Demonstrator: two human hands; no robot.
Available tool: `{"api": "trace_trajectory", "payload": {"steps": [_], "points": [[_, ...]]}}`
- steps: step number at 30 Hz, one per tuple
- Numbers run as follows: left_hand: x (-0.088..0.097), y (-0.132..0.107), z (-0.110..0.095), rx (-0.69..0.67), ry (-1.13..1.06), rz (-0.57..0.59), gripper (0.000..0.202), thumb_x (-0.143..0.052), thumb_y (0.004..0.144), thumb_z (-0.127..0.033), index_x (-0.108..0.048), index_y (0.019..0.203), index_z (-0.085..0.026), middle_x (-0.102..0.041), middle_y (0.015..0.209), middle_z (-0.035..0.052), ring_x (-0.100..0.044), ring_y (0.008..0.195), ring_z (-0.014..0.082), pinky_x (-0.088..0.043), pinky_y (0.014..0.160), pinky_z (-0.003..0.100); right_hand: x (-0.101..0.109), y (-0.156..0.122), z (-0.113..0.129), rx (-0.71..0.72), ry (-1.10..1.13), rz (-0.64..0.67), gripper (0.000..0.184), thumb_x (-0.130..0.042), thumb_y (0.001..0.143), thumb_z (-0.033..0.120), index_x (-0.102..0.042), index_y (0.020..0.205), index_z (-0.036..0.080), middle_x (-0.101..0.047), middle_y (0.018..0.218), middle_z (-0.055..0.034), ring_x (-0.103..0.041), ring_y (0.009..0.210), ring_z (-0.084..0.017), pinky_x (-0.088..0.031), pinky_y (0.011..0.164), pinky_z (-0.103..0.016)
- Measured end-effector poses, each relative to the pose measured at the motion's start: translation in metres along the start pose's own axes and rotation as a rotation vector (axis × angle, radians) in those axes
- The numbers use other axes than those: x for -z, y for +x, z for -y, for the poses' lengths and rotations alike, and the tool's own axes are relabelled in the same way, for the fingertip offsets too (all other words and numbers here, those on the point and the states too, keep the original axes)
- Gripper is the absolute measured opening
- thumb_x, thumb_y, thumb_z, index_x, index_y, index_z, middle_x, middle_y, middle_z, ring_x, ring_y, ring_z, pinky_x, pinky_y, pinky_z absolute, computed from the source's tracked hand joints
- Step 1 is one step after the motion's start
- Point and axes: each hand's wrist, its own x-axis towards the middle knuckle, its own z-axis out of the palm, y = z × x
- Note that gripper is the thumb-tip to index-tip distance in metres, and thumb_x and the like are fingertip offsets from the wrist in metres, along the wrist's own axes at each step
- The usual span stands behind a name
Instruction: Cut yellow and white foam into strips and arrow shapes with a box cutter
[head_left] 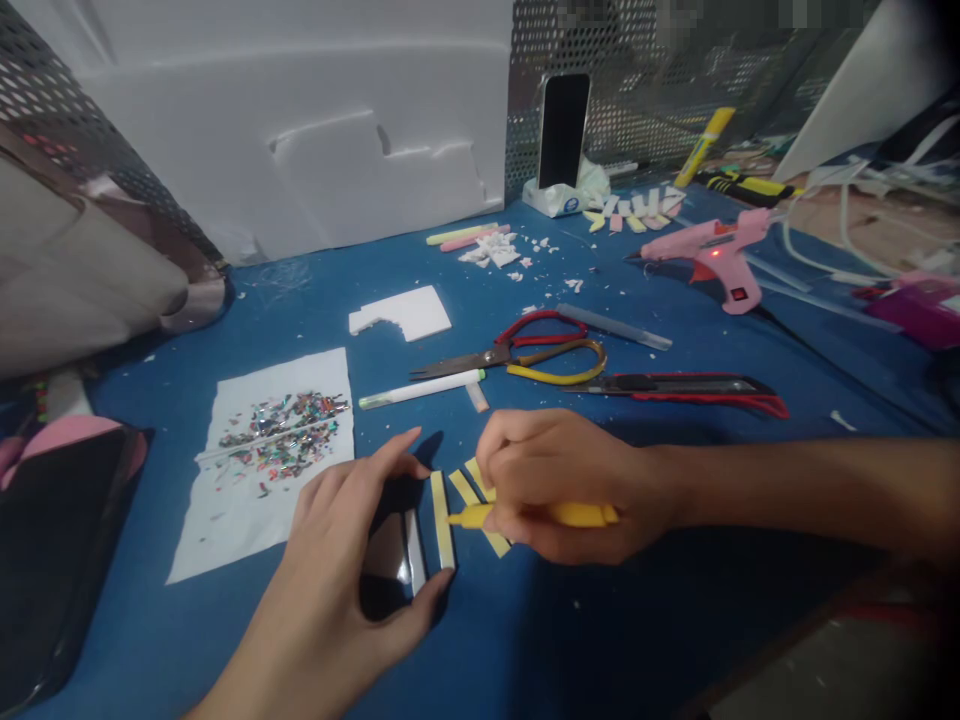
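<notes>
Between the thumb and index finger of my left hand [337,540], a narrow strip [442,525] with a yellow top and white sides is held by its two ends on the blue table. My right hand [577,465] grips a yellow marker [474,516], its tip touching or very near the strip's yellow face. Several yellow strips [496,543] lie partly hidden under the right hand. Inside the curve of my left hand are a white strip [415,555] and a dark glossy thing I cannot make out.
Beyond my hands lie scissors [495,357], a red utility knife [705,387], a capped white pen [420,389] and a cut white board [409,312]. Left is a paper sheet [262,530] with shiny flakes and a dark phone [60,560]. A pink glue gun [720,250] stands right, its light lit.
</notes>
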Motion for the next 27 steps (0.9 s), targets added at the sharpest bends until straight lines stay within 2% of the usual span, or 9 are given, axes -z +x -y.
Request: {"api": "trace_trajectory", "payload": {"steps": [3, 7, 11, 15, 18, 22, 27], "points": [[0.0006, -0.0008, 0.0009, -0.008, 0.004, -0.009, 0.073, -0.059, 0.077, -0.028, -0.024, 0.141, -0.032, -0.052, 0.120, 0.0037, -0.048, 0.109, 0.0248, -0.039, 0.094, 0.045, -0.0006, -0.0003, -0.0005, 0.079, 0.040, 0.022, 0.014, -0.053, 0.087, 0.015, -0.047, 0.074, 0.017, -0.053, 0.064, 0.0027, -0.048, 0.073, -0.010, -0.046, 0.083, -0.024], [0.0010, -0.0001, 0.0006, -0.010, 0.008, -0.010, 0.073, -0.059, 0.077, -0.028, -0.024, 0.141, -0.032, -0.054, 0.119, 0.0042, -0.050, 0.108, 0.0252, -0.040, 0.093, 0.045, -0.0012, -0.0008, -0.0010, 0.016, 0.001, -0.019, 0.015, -0.053, 0.088, 0.017, -0.047, 0.074, 0.018, -0.053, 0.067, 0.0009, -0.050, 0.078, -0.012, -0.045, 0.078, -0.024], [0.0006, 0.0014, -0.0014, -0.007, 0.003, -0.001, 0.072, -0.059, 0.077, -0.028, -0.025, 0.140, -0.032, -0.053, 0.119, 0.0047, -0.050, 0.109, 0.0260, -0.040, 0.093, 0.046, -0.0013, -0.0007, -0.0007, 0.093, 0.040, 0.020, 0.014, -0.051, 0.088, 0.016, -0.047, 0.075, 0.018, -0.052, 0.064, 0.0023, -0.050, 0.074, -0.011, -0.046, 0.083, -0.025], [0.0016, 0.0003, -0.0018, 0.002, -0.010, 0.006, 0.073, -0.059, 0.077, -0.028, -0.024, 0.141, -0.033, -0.053, 0.120, 0.0042, -0.049, 0.109, 0.0258, -0.040, 0.093, 0.046, -0.0002, -0.0001, 0.0001, -0.004, 0.011, 0.003, 0.015, -0.050, 0.088, 0.017, -0.047, 0.074, 0.018, -0.054, 0.067, 0.0005, -0.050, 0.076, -0.012, -0.046, 0.080, -0.026], [0.0020, -0.0005, -0.0012, 0.000, -0.012, 0.009, 0.073, -0.059, 0.078, -0.027, -0.023, 0.141, -0.033, -0.052, 0.121, 0.0038, -0.048, 0.110, 0.0254, -0.038, 0.095, 0.047, 0.0006, 0.0003, 0.0004, 0.068, 0.042, 0.023, 0.015, -0.049, 0.088, 0.017, -0.048, 0.074, 0.018, -0.054, 0.065, 0.0010, -0.050, 0.074, -0.012, -0.046, 0.080, -0.026], [0.0004, 0.0008, -0.0005, -0.005, -0.021, 0.011, 0.075, -0.059, 0.077, -0.026, -0.021, 0.142, -0.034, -0.051, 0.121, 0.0036, -0.048, 0.111, 0.0251, -0.036, 0.096, 0.047, 0.0009, 0.0005, 0.0004, 0.010, 0.019, -0.004, 0.015, -0.051, 0.088, 0.017, -0.048, 0.073, 0.017, -0.054, 0.067, -0.0005, -0.050, 0.076, -0.013, -0.046, 0.076, -0.025], [-0.0005, 0.0005, -0.0003, -0.007, -0.026, 0.012, 0.075, -0.060, 0.077, -0.026, -0.023, 0.141, -0.033, -0.051, 0.121, 0.0037, -0.047, 0.111, 0.0249, -0.036, 0.096, 0.046, -0.0002, 0.0001, 0.0004, 0.079, 0.026, 0.017, 0.013, -0.050, 0.089, 0.016, -0.049, 0.076, 0.017, -0.055, 0.065, 0.0007, -0.051, 0.075, -0.011, -0.046, 0.082, -0.025]]}}
